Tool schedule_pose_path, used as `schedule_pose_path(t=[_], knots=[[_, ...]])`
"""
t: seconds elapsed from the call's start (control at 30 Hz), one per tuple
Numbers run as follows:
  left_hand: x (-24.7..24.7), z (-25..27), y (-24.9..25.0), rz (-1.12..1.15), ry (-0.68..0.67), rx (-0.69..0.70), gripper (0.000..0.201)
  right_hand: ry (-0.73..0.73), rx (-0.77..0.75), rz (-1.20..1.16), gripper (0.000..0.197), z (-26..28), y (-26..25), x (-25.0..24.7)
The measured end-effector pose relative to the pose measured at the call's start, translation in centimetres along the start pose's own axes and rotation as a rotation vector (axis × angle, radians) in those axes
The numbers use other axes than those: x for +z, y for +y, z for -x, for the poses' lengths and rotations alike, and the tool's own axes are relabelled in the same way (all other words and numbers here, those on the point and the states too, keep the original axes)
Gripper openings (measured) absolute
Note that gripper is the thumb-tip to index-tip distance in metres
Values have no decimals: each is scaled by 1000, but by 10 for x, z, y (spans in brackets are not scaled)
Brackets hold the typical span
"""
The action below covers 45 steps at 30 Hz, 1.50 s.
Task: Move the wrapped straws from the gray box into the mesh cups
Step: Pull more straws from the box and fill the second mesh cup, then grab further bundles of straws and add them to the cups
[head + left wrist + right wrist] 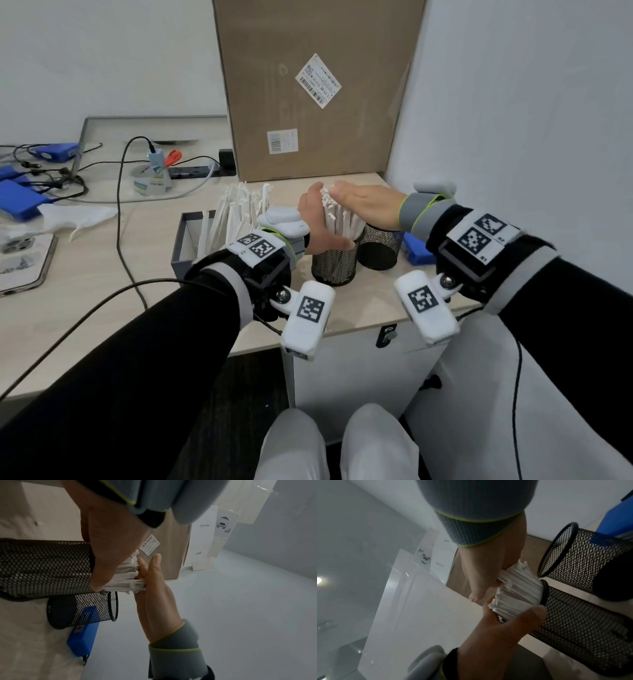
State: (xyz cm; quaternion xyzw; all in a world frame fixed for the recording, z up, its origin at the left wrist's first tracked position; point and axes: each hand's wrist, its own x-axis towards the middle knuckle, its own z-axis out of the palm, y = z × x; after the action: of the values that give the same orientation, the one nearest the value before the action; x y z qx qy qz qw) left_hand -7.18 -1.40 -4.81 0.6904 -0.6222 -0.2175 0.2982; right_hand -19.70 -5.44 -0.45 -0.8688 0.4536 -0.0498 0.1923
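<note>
Two black mesh cups stand near the table's front right. The nearer cup (334,269) (42,568) (582,622) holds a thick bundle of white wrapped straws (337,214) (123,574) (518,595). My left hand (317,219) (106,547) (496,635) grips this bundle just above the rim, thumb on the near side. My right hand (359,202) (154,588) (488,568) lies flat with straight fingers on the straw tops. The other cup (380,250) (77,609) (582,551) looks empty. The gray box (185,240) to the left holds more straws (239,212) standing fanned out.
A tall cardboard box (315,85) stands right behind the cups, with a wall to the right. A blue device (416,251) (82,639) lies beside the empty cup. Cables, a power strip (191,171), a tape roll (152,180) and a phone (24,260) lie to the left.
</note>
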Motion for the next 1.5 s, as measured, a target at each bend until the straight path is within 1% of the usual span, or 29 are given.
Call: schedule_pose_path(t=[0.03,0.07,0.1,0.2,0.23,0.27,0.3,0.37,0.4,0.5,0.57,0.63,0.7,0.77,0.83,0.87,0.93,0.97,1.0,1.07,1.13,1.17,1.2,1.27,1.3,1.33,1.4,1.43,1.5], knots=[[1,1,0,7,13,0,113,-47,0,8,59,3,0,1],[2,1,0,14,30,-1,113,-51,-7,1,59,4,0,0],[3,2,0,23,42,-2,112,-3,-16,-37,59,3,0,-3],[2,2,2,45,61,-5,111,313,38,-212,57,-8,6,-12],[2,2,2,42,54,-13,111,366,69,-235,58,-13,10,-13],[1,2,2,34,44,-16,111,349,99,-240,60,-16,13,-12],[1,1,3,30,35,-23,111,275,116,-247,63,-16,15,-10],[1,0,4,56,53,-35,108,114,99,-282,64,-11,14,0],[1,-1,6,79,74,-38,107,70,72,-295,62,-7,11,5],[0,-4,10,102,121,-8,107,50,14,-320,55,-8,5,16],[1,-6,15,126,139,7,106,90,31,-299,60,-14,4,17],[3,-9,17,116,163,-17,93,133,59,-287,62,-21,6,18],[4,-13,15,79,141,-27,75,123,70,-309,55,-26,4,22],[4,-17,11,25,86,-8,69,146,70,-280,49,-28,-4,26],[1,-18,10,-26,58,3,70,147,17,-220,64,-24,-13,27],[-2,-18,9,-25,57,0,74,131,32,-220,69,-23,-13,25],[-8,-17,8,27,61,-18,87,159,95,-224,54,-20,-11,21],[-14,-16,6,61,70,-14,94,182,94,-178,50,-20,-11,20],[-20,-14,6,88,69,-4,98,169,89,-133,50,-19,-10,20],[-34,-9,4,98,46,26,101,124,142,-119,50,-16,-10,20],[-51,-4,0,119,57,37,94,196,124,-107,49,-15,-13,16],[-62,-1,-4,155,95,27,86,268,86,-94,48,-14,-19,12],[-75,1,-10,191,154,7,76,378,34,-125,44,-16,-24,8],[-102,6,-28,191,287,-49,53,576,-47,-237,30,-14,-45,2],[-113,8,-38,168,330,-86,45,617,-61,-270,24,-13,-55,3],[-122,10,-49,141,351,-128,40,628,-70,-282,20,-11,-65,5],[-131,13,-69,62,330,-204,36,600,-101,-265,16,-10,-82,16],[-133,15,-79,27,295,-238,36,563,-104,-244,13,-10,-90,23],[-128,18,-92,-19,207,-304,44,456,-59,-147,9,-12,-97,38]])
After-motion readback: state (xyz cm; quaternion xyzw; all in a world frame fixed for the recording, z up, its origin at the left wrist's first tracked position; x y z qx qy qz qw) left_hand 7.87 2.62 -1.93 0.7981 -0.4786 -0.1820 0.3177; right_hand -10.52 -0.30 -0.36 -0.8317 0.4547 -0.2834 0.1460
